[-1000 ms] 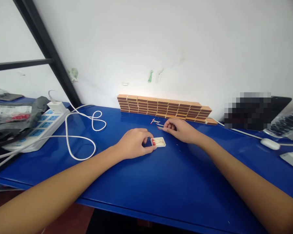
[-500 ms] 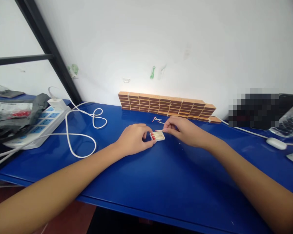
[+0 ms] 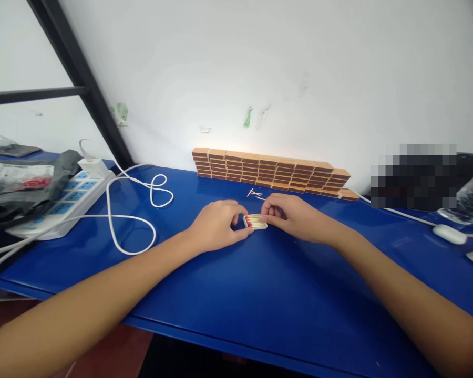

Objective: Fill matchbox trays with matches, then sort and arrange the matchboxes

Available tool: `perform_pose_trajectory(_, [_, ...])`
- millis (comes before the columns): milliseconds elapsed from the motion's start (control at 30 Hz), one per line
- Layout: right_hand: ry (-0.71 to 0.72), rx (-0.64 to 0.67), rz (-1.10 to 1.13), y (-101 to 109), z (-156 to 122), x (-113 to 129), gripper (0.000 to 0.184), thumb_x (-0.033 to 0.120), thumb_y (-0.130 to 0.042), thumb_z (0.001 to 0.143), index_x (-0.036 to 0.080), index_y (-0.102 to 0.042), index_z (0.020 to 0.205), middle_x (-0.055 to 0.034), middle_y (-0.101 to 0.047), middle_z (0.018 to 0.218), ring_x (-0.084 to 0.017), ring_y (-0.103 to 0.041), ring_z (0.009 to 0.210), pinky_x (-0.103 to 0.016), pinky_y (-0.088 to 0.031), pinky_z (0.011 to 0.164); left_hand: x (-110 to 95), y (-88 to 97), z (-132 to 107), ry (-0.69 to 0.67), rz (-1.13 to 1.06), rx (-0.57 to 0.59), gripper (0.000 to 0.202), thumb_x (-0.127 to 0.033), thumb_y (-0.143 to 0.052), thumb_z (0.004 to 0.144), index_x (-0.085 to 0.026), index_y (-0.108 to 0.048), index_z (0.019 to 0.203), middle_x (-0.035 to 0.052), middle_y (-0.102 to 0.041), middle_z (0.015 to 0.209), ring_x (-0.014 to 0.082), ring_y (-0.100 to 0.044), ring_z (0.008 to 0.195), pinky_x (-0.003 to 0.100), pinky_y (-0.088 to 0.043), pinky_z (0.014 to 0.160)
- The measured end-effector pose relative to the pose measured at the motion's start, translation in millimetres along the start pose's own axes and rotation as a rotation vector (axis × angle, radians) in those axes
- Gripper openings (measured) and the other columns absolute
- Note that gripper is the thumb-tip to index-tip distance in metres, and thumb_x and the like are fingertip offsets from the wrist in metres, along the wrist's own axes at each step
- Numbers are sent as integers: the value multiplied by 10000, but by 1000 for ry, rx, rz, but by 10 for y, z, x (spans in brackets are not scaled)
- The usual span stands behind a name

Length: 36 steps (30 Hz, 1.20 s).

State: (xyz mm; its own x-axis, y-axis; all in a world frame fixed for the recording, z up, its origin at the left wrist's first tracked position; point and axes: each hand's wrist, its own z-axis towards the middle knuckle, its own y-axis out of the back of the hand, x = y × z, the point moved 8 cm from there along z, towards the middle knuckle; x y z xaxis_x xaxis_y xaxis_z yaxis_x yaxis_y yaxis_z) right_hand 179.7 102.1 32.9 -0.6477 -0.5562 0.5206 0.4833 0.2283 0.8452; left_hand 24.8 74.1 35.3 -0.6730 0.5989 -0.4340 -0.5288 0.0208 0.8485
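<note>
A small white matchbox tray (image 3: 255, 228) full of red-headed matchsticks (image 3: 254, 220) lies on the blue table. My left hand (image 3: 216, 227) grips the tray's left end between thumb and fingers. At its right end, my right hand (image 3: 286, 215) is closed in a pinch, with the thumb over the tail ends of the matchsticks. The fingertips appear to be on a matchstick, though its pinched end is hidden. Just beyond the tray, several loose matches (image 3: 255, 193) lie on the table, some of them crossed.
A low wall of stacked wooden blocks (image 3: 268, 170) runs along the white wall. On the left are a power strip (image 3: 73, 197), a looped white cable (image 3: 132, 216) and a grey plastic package (image 3: 31, 178). A white inline switch (image 3: 449, 234) on a cord lies to the right.
My right hand has come slightly nearer and lower, its thumb now over the matchsticks in the tray. The matchstick it held at the tray's far edge no longer stands out. My left hand keeps its grip.
</note>
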Motion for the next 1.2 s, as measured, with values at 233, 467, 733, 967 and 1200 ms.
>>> perform_pose_trajectory(233, [-136,-328,-112,149,143,-388,150,324,-678,899,179,-690,935,-61,-679,872,-191,-580,750,-326,-446,697,-18,-16,-1,-21,-27,17,249,-386,-773,860,-213,-787,1040,-13,-641,757,136,-552,663,287,-375,611])
perform_pose_trajectory(467, [-176,-215,-127,21,387,-574,162,261,-577,956,184,-670,849,-45,-671,764,-177,-569,675,-305,-412,642,-6,-26,-7,1,-29,33,252,-384,-771,861,-204,-782,1037,-8,-645,755,143,-544,664,290,-373,599])
perform_pose_trajectory(733, [-93,-391,-177,40,399,-641,193,322,-644,951,181,-649,1083,-91,-669,977,-217,-602,812,-341,-462,755,-22,-35,-3,-22,-26,42,234,-399,-765,870,-203,-782,996,-10,-637,741,147,-550,677,296,-369,596])
perform_pose_trajectory(967, [-101,-305,-195,22,411,-588,133,252,-594,966,197,-638,853,-94,-670,896,-246,-605,852,-367,-458,788,5,-25,-2,1,-29,39,233,-391,-773,860,-210,-785,1007,-9,-648,741,146,-560,672,293,-364,593])
perform_pose_trajectory(1200, [-91,-279,-163,177,114,-460,153,294,-583,968,200,-638,860,-83,-666,882,-230,-604,805,-352,-445,741,72,9,19,32,10,3,261,-415,-767,857,-210,-784,1018,-2,-662,753,152,-564,667,299,-376,608])
